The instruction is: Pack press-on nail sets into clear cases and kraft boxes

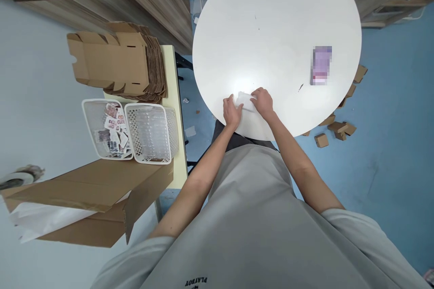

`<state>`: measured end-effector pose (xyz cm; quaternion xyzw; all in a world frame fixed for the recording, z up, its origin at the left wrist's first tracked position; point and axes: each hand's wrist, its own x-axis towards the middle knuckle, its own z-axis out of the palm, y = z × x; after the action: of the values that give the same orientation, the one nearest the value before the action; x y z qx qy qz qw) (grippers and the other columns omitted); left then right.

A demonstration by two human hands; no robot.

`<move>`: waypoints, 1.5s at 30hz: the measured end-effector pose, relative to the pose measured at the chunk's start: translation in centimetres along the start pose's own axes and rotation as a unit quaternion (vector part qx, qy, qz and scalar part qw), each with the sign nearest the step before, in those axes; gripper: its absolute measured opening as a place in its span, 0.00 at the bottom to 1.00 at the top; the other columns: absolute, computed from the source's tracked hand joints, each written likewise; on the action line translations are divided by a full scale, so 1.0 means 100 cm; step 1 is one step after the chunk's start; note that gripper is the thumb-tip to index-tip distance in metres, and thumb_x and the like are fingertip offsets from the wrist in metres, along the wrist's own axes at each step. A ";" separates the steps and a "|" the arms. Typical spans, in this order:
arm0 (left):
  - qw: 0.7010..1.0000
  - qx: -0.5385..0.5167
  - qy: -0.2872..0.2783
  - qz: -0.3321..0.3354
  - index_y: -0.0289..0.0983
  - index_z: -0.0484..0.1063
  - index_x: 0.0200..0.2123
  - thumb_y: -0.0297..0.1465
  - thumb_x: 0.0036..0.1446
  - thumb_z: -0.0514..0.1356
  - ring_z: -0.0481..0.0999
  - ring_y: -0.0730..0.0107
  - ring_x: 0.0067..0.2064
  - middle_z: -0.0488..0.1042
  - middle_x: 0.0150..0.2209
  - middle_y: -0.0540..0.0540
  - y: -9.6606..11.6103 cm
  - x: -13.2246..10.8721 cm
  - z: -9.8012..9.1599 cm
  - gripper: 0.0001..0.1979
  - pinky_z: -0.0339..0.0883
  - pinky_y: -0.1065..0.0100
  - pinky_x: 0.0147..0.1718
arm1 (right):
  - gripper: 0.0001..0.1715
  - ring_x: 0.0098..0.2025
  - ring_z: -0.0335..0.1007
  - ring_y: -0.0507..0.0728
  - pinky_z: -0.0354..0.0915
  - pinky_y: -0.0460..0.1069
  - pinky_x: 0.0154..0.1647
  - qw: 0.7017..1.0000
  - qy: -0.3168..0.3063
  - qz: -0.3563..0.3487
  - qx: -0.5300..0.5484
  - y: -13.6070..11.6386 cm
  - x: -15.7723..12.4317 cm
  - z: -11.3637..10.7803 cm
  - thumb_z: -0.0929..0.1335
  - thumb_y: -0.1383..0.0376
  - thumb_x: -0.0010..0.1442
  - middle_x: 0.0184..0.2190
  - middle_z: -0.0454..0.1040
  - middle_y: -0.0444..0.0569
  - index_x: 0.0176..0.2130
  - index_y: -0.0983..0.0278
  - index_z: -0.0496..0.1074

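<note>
A small whitish, translucent packet [247, 101] lies at the near edge of the round white table [278, 22], between my two hands. My left hand [232, 112] has its fingers curled round the packet's left end. On the right side, my right hand [262, 103] pinches the packet's other end between thumb and fingers. Both hands rest low over the tabletop. What the packet contains is too small to tell. A purple and pink blurred item [321, 65] lies farther off on the table's right side.
Left of me, a pale yellow table [178, 144] bears stacked flat cardboard boxes [111, 61], a basket of printed pieces [115, 131] and a basket of clear items [151, 133]. A large open carton [91, 185] stands nearer. Small brown boxes [321, 140] lie on the floor at right.
</note>
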<state>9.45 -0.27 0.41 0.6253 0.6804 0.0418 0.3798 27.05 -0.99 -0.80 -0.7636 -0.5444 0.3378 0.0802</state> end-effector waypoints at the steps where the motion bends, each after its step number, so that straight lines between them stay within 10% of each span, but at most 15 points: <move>1: 1.000 -0.005 0.003 -0.030 0.41 0.64 0.74 0.37 0.76 0.63 0.79 0.53 0.65 0.71 0.69 0.32 -0.001 -0.008 0.002 0.28 0.73 0.55 0.65 | 0.18 0.61 0.76 0.72 0.77 0.68 0.61 1.000 -0.004 0.003 0.006 0.001 0.000 0.001 0.68 0.67 0.72 0.60 0.80 0.60 0.56 0.62 0.82; 7: 0.979 -0.135 -0.045 -0.145 0.36 0.74 0.61 0.34 0.73 0.67 0.86 0.58 0.57 0.84 0.60 0.35 -0.003 -0.029 0.006 0.17 0.75 0.60 0.62 | 0.21 0.54 0.79 0.69 0.76 0.62 0.55 0.997 -0.026 0.066 0.015 -0.005 -0.009 0.002 0.69 0.64 0.72 0.57 0.82 0.60 0.61 0.63 0.80; 15: 0.976 -0.176 -0.020 -0.125 0.36 0.79 0.58 0.26 0.68 0.68 0.86 0.59 0.54 0.84 0.60 0.38 0.000 0.020 -0.013 0.16 0.76 0.61 0.59 | 0.12 0.43 0.79 0.64 0.69 0.54 0.49 0.991 -0.011 0.126 0.041 -0.043 -0.010 0.012 0.70 0.61 0.73 0.41 0.84 0.55 0.42 0.63 0.84; 29: 0.998 -0.033 0.035 -0.041 0.36 0.79 0.57 0.22 0.66 0.64 0.78 0.50 0.59 0.77 0.55 0.35 -0.053 0.141 -0.106 0.17 0.72 0.55 0.66 | 0.12 0.42 0.76 0.64 0.66 0.54 0.49 0.996 -0.010 0.066 0.055 -0.176 0.115 0.032 0.70 0.67 0.74 0.40 0.83 0.57 0.36 0.62 0.79; 40: 0.995 -0.096 -0.018 -0.027 0.35 0.77 0.61 0.23 0.69 0.63 0.78 0.46 0.62 0.75 0.60 0.33 -0.053 0.141 -0.122 0.19 0.72 0.51 0.64 | 0.14 0.53 0.82 0.68 0.72 0.56 0.52 0.989 -0.043 0.121 -0.074 -0.208 0.116 0.022 0.65 0.64 0.78 0.53 0.83 0.65 0.50 0.66 0.81; 45: 0.994 -0.101 -0.023 0.017 0.35 0.69 0.72 0.28 0.69 0.66 0.75 0.43 0.70 0.73 0.69 0.29 -0.057 0.135 -0.167 0.30 0.68 0.50 0.71 | 0.18 0.55 0.83 0.69 0.72 0.57 0.55 0.991 0.003 0.130 -0.040 -0.217 0.097 0.007 0.68 0.55 0.79 0.52 0.86 0.60 0.53 0.64 0.81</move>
<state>-3.83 17.38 2.96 0.5961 0.6530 0.1022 0.4559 11.51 15.94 5.15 -0.8313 -0.4537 0.3210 0.0069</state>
